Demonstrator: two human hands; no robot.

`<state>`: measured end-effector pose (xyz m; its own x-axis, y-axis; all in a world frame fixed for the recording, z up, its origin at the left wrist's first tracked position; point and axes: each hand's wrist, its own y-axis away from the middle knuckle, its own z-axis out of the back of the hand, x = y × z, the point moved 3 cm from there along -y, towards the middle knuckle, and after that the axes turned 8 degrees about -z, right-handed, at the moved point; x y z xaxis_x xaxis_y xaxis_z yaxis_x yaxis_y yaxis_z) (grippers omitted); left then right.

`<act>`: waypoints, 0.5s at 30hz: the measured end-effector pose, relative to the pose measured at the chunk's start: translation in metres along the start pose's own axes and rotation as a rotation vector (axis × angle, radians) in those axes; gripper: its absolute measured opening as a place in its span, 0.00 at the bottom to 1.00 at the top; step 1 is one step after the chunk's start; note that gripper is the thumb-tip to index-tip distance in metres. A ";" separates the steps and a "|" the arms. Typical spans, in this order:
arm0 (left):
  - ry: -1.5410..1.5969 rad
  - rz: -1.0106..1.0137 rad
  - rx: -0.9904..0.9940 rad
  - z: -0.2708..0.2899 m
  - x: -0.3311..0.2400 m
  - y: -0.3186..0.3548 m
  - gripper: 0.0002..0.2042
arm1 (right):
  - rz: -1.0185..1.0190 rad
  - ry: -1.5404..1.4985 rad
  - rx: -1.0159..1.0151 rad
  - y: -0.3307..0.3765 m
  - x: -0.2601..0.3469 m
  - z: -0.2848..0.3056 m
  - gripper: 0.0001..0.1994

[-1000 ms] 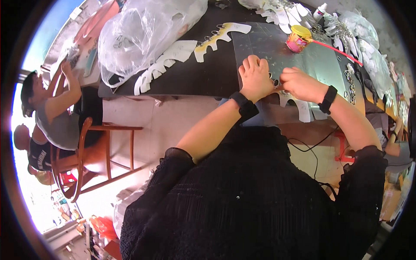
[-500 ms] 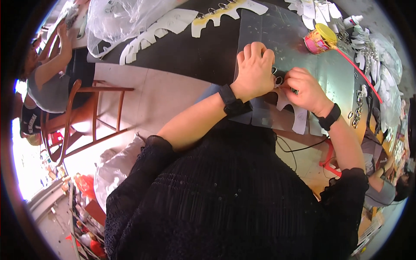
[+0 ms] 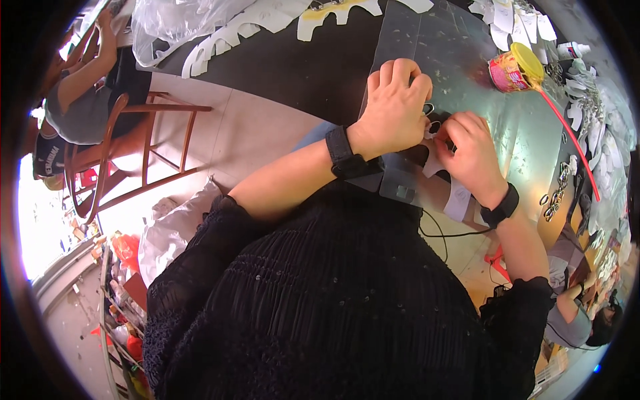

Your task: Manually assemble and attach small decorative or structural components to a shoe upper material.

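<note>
My left hand is closed, its fingers curled down at the table's near edge. What they grip is hidden beneath them. Beside its thumb are two small metal rings. My right hand pinches at a white strip with curved cut-outs, just beside the rings. The strip's tabs hang down under that hand toward the table edge. A clear, shiny sheet lies on the dark table around both hands.
A yellow-lidded tub with a red stick stands beyond my right hand. More white scalloped strips and a clear plastic bag lie at the far left. Loose rings lie at right. A wooden chair and co-workers are nearby.
The whole view has shifted a little, so the tub and strips sit differently in the picture. Both hands stay close together at the rings, with only slight finger movement.
</note>
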<state>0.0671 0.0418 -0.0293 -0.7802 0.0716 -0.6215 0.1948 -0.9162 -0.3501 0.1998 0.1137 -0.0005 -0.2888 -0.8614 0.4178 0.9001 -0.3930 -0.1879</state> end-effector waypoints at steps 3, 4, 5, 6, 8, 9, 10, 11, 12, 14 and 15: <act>-0.009 -0.014 -0.008 0.001 -0.001 0.000 0.19 | -0.222 -0.154 0.100 -0.002 -0.003 0.001 0.09; -0.009 -0.008 -0.007 0.002 -0.002 0.000 0.19 | -0.197 -0.208 0.100 -0.003 -0.004 0.002 0.11; -0.009 -0.003 -0.007 0.002 -0.002 0.000 0.19 | -0.171 -0.261 0.100 -0.004 -0.004 0.002 0.12; -0.007 0.000 -0.006 0.001 -0.001 0.000 0.19 | -0.173 -0.262 0.104 -0.004 -0.005 0.002 0.12; 0.012 0.013 -0.016 0.001 0.001 0.000 0.18 | -0.159 -0.262 0.067 -0.006 -0.005 0.002 0.14; 0.011 0.013 -0.017 0.001 0.000 0.000 0.18 | -0.158 -0.262 0.068 -0.005 -0.006 0.002 0.14; 0.007 0.009 -0.021 0.001 0.000 -0.001 0.18 | -0.160 -0.253 0.090 -0.004 -0.007 0.001 0.15; 0.004 0.005 -0.024 0.001 -0.001 -0.001 0.18 | -0.163 -0.243 0.112 -0.004 -0.008 0.001 0.16; 0.002 0.008 -0.026 0.001 0.000 -0.001 0.18 | -0.160 -0.244 0.115 -0.004 -0.007 0.001 0.16; -0.007 0.015 -0.012 0.002 0.001 -0.001 0.18 | -0.173 -0.263 0.122 -0.004 -0.006 0.000 0.15; -0.006 0.015 -0.012 0.002 0.000 -0.002 0.18 | -0.174 -0.262 0.122 -0.004 -0.006 0.000 0.15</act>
<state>0.0653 0.0430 -0.0272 -0.7807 0.0556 -0.6224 0.2133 -0.9125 -0.3490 0.1984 0.1208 -0.0021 -0.3620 -0.6666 0.6517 0.8818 -0.4715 0.0076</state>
